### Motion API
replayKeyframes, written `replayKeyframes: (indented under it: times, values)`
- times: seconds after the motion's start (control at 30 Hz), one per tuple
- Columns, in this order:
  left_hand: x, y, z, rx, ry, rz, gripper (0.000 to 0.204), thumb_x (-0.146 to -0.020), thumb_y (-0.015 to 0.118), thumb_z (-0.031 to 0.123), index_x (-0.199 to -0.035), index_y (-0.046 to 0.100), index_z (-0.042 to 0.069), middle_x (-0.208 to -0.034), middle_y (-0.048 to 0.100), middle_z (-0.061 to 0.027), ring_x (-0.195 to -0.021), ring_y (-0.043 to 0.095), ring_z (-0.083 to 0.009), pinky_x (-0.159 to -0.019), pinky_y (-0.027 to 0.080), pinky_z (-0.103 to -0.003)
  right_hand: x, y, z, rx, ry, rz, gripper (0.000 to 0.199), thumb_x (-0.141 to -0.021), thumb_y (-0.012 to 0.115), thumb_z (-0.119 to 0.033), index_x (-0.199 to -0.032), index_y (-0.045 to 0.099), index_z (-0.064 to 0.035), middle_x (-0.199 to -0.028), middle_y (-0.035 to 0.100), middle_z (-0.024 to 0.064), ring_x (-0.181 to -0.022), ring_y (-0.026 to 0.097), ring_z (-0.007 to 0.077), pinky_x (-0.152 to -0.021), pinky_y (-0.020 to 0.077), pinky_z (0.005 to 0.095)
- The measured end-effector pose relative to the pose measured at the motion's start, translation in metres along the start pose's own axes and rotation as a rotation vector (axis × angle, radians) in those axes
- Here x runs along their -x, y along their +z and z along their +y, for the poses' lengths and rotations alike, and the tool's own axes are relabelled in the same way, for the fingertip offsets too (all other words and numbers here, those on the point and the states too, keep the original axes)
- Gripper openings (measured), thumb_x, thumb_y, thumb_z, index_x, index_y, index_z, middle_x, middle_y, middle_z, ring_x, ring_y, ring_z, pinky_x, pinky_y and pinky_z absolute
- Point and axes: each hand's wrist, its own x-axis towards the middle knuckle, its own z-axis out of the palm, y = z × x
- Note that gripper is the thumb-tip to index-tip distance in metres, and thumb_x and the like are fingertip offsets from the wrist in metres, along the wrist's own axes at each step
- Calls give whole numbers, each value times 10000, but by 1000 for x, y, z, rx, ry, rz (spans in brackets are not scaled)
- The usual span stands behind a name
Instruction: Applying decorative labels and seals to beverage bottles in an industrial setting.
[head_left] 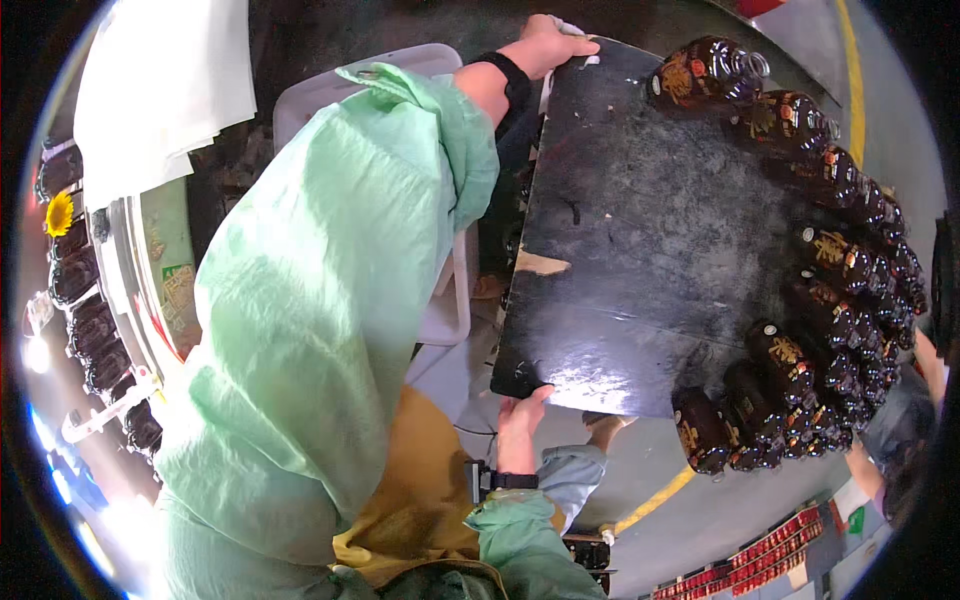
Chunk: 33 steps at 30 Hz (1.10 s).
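A black board (640, 230) with worn, chipped edges stretches away to the right in front of me. Dark brown glass bottles (785, 360) with gold lettering crowd its far right end in several rows. At the top of the view my left hand (550, 48) is closed on one corner of the board, thumb on the upper face, with a bit of white material by the fingers. My right hand (520, 425) grips the nearer corner, thumb on top and fingers hidden underneath. The board's left half carries no bottles.
Beneath my left arm is a pale plastic bin (455, 70). White sheets (160, 90) hang at the upper left, near dark packed items (95, 345) and a sunflower (59, 214). Another person (900, 420) is beyond the bottles. Red goods (740, 565) stand in rows on the floor.
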Motion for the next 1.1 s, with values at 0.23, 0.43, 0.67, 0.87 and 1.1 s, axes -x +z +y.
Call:
replayKeyframes:
  times: [0.23,0.43,0.67,0.87,1.1]
  values:
    - [-2,-47,29,-73,169,-236,397,-893,711,345,-1157,698,50,-1068,698,-39,-1002,627,-137,-895,480,-303,-22,15,15,-15,-167,-36,584,-988,433,-576,-1120,526,-15,-846,562,53,-558,515,162,-448,425,323]
    - [-36,-55,41,-66,103,-69,436,-833,783,312,-1165,676,51,-1091,679,-14,-1000,619,-121,-901,454,-287,-9,38,0,-59,-109,-110,609,-992,427,-573,-1142,484,14,-941,599,92,-556,515,172,-449,407,326]
    - [-50,-56,43,-162,138,41,633,-774,825,360,-1213,611,-42,-1148,659,-101,-1033,622,-170,-923,471,-328,5,48,-25,-344,-142,-271,615,-957,466,-609,-1140,507,-23,-896,543,28,-659,449,151,-571,385,327]
    - [-29,-60,34,-145,149,20,484,-791,815,318,-1158,687,29,-1066,704,-40,-929,644,-153,-840,497,-305,14,35,-42,-131,37,-318,669,-912,619,-521,-1338,487,-23,-1341,556,63,-1198,542,212,-1007,470,396]
    - [-24,-53,40,-14,21,84,469,-813,804,273,-1151,659,-18,-1076,687,-67,-956,634,-153,-852,493,-317,8,30,-49,-177,-56,-447,540,-905,698,-354,-1323,508,-70,-1308,573,80,-1192,548,235,-981,504,461]
